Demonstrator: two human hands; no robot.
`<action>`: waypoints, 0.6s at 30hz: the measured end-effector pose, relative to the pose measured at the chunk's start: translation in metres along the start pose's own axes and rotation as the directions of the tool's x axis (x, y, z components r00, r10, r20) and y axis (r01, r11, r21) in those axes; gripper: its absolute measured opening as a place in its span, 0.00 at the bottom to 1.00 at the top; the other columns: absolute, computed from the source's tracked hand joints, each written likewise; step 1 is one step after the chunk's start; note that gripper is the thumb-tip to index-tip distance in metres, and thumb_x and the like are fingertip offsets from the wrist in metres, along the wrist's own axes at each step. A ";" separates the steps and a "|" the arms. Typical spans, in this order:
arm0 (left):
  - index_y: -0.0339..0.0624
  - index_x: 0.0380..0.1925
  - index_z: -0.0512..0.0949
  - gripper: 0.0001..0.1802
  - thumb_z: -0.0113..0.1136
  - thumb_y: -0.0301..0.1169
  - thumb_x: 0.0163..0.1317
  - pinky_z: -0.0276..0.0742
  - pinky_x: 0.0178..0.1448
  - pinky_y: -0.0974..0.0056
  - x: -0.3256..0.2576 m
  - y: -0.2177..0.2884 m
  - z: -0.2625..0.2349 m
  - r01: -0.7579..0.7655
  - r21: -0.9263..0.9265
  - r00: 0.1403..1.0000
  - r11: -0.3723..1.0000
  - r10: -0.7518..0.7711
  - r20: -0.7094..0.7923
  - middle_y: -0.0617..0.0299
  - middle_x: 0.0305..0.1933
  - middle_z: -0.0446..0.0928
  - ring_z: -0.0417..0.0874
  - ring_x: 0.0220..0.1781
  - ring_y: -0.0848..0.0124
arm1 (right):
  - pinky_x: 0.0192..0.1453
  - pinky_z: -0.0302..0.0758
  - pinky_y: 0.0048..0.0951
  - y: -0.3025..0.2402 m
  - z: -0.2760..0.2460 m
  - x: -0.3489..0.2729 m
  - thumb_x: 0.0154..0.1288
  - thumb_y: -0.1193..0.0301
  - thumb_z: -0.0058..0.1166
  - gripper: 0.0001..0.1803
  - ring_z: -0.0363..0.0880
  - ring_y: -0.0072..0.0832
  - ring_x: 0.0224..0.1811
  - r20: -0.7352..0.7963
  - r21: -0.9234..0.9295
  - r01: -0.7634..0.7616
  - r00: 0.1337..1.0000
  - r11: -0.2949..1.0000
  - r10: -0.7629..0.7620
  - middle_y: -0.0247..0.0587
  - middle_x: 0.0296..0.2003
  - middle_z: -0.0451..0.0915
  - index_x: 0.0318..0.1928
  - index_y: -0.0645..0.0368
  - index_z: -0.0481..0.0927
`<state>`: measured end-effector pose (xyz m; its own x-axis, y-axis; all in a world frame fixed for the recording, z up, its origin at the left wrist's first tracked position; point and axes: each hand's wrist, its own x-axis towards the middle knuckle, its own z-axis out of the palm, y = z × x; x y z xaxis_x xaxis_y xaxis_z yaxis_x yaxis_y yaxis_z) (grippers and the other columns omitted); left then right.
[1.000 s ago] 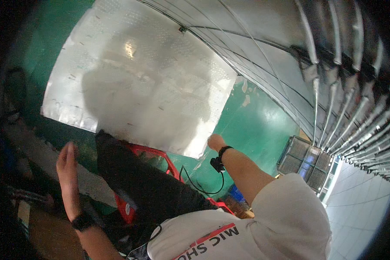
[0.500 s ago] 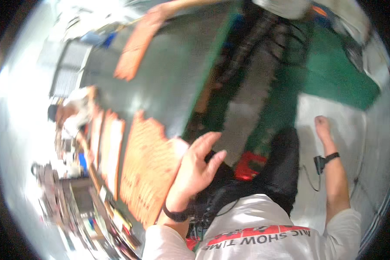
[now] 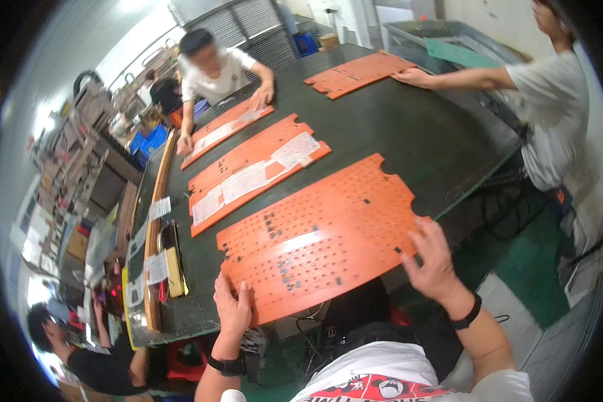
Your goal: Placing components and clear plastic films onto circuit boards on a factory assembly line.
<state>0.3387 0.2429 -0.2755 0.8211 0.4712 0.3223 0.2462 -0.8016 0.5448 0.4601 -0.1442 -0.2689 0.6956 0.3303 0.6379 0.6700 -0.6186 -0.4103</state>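
An orange perforated panel with notched corners and small dark marks lies at the near side of the dark table, its front edge jutting past the tabletop. My left hand grips its near left corner, thumb on the upper face. At the right end, my right hand holds the edge with curved fingers, thumb set apart. Beyond it rests a second orange panel with a printed white sheet on it.
Across the dark table, one co-worker handles a panel with white paper. Another person at the right touches a far orange panel. A wooden strip, paper slips and a yellow object lie along the left edge.
My right hand has come from far out at the right onto the panel's right end. My left hand, earlier raised beside the panel, now holds its left corner. The view has turned.
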 end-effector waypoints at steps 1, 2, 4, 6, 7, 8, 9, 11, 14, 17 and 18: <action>0.31 0.53 0.63 0.26 0.55 0.33 0.56 0.60 0.59 0.51 0.003 0.009 0.007 0.041 -0.155 0.998 0.987 -0.032 0.057 0.41 0.53 0.66 0.65 0.57 0.47 | 0.62 0.59 0.51 -0.011 0.009 -0.001 0.53 0.66 0.58 0.23 0.64 0.55 0.57 0.067 0.007 0.031 0.997 1.000 -0.031 0.61 0.54 0.65 0.47 0.67 0.71; 0.32 0.51 0.64 0.25 0.55 0.34 0.56 0.60 0.58 0.50 0.011 0.024 0.010 0.085 -0.300 0.991 0.950 -0.050 0.124 0.43 0.51 0.67 0.66 0.55 0.48 | 0.64 0.56 0.53 -0.025 0.017 0.000 0.53 0.64 0.59 0.25 0.62 0.56 0.58 0.135 0.018 0.049 0.990 0.999 -0.051 0.61 0.55 0.64 0.47 0.67 0.71; 0.32 0.48 0.65 0.24 0.55 0.36 0.55 0.59 0.55 0.48 0.016 0.062 0.032 -0.039 -0.106 0.987 0.994 0.055 0.153 0.42 0.47 0.67 0.66 0.52 0.49 | 0.65 0.53 0.55 -0.054 0.028 0.008 0.54 0.59 0.58 0.28 0.60 0.55 0.60 0.264 0.076 0.151 0.950 0.986 -0.165 0.61 0.57 0.63 0.50 0.66 0.71; 0.31 0.48 0.65 0.27 0.55 0.41 0.57 0.60 0.54 0.47 0.024 0.091 0.048 -0.144 -0.175 0.937 0.974 0.191 0.293 0.41 0.45 0.66 0.66 0.51 0.48 | 0.66 0.52 0.54 -0.073 0.038 0.022 0.53 0.56 0.58 0.32 0.60 0.54 0.62 0.333 0.103 0.236 0.907 0.966 -0.257 0.60 0.58 0.63 0.52 0.65 0.70; 0.30 0.49 0.64 0.29 0.54 0.44 0.57 0.59 0.56 0.46 0.033 0.102 0.053 -0.099 -0.294 0.882 0.951 0.220 0.418 0.38 0.49 0.65 0.65 0.54 0.46 | 0.66 0.51 0.55 -0.074 0.044 0.029 0.52 0.54 0.58 0.34 0.59 0.54 0.63 0.409 0.137 0.309 0.848 0.941 -0.338 0.60 0.58 0.62 0.53 0.65 0.69; 0.29 0.51 0.64 0.32 0.53 0.48 0.58 0.58 0.59 0.46 0.045 0.112 0.052 -0.044 -0.406 0.803 0.913 0.274 0.528 0.35 0.52 0.63 0.63 0.57 0.45 | 0.66 0.50 0.55 -0.074 0.046 0.037 0.52 0.52 0.57 0.35 0.58 0.53 0.63 0.477 0.169 0.371 0.780 0.913 -0.405 0.60 0.59 0.62 0.54 0.65 0.69; 0.28 0.53 0.62 0.35 0.51 0.50 0.59 0.56 0.62 0.45 0.060 0.113 0.046 -0.155 -0.332 0.768 0.930 0.325 0.551 0.34 0.56 0.61 0.60 0.60 0.44 | 0.67 0.48 0.56 -0.069 0.044 0.044 0.51 0.48 0.56 0.39 0.55 0.52 0.65 0.583 0.090 0.335 0.746 0.938 -0.322 0.59 0.61 0.60 0.56 0.65 0.68; 0.26 0.57 0.59 0.40 0.48 0.54 0.59 0.49 0.68 0.46 0.095 0.118 0.019 -0.391 -0.127 0.743 0.912 0.393 0.542 0.33 0.65 0.53 0.51 0.68 0.43 | 0.67 0.47 0.55 -0.046 0.036 0.053 0.55 0.46 0.52 0.38 0.52 0.52 0.66 0.620 -0.149 0.254 0.777 0.955 -0.110 0.59 0.61 0.59 0.56 0.65 0.67; 0.30 0.62 0.55 0.41 0.47 0.54 0.61 0.42 0.72 0.50 0.157 0.084 0.002 -0.393 0.301 0.842 0.869 0.210 0.496 0.39 0.69 0.48 0.45 0.72 0.48 | 0.66 0.48 0.54 -0.023 0.018 0.087 0.59 0.47 0.48 0.37 0.55 0.52 0.64 0.643 -0.455 0.174 0.743 0.873 0.187 0.61 0.59 0.62 0.56 0.67 0.67; 0.30 0.64 0.52 0.45 0.45 0.58 0.59 0.42 0.71 0.49 0.199 0.031 -0.009 -0.184 0.493 0.886 0.850 -0.073 0.457 0.40 0.70 0.47 0.42 0.73 0.49 | 0.65 0.52 0.50 -0.023 0.034 0.144 0.61 0.47 0.46 0.36 0.58 0.50 0.62 0.696 -0.420 0.239 0.704 0.876 0.141 0.60 0.56 0.65 0.56 0.68 0.67; 0.29 0.64 0.52 0.46 0.45 0.58 0.60 0.45 0.70 0.48 0.210 0.010 -0.005 -0.169 0.544 0.893 0.822 -0.105 0.437 0.41 0.70 0.47 0.43 0.73 0.50 | 0.65 0.53 0.49 -0.021 0.044 0.161 0.61 0.47 0.46 0.36 0.59 0.49 0.62 0.693 -0.309 0.262 0.721 0.914 0.028 0.60 0.55 0.65 0.56 0.68 0.66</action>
<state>0.5107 0.3355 -0.1987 0.9326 0.3446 -0.1074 0.3436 -0.9387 -0.0283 0.5694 -0.0462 -0.1863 0.6994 0.7147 -0.0033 0.7147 -0.6994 -0.0064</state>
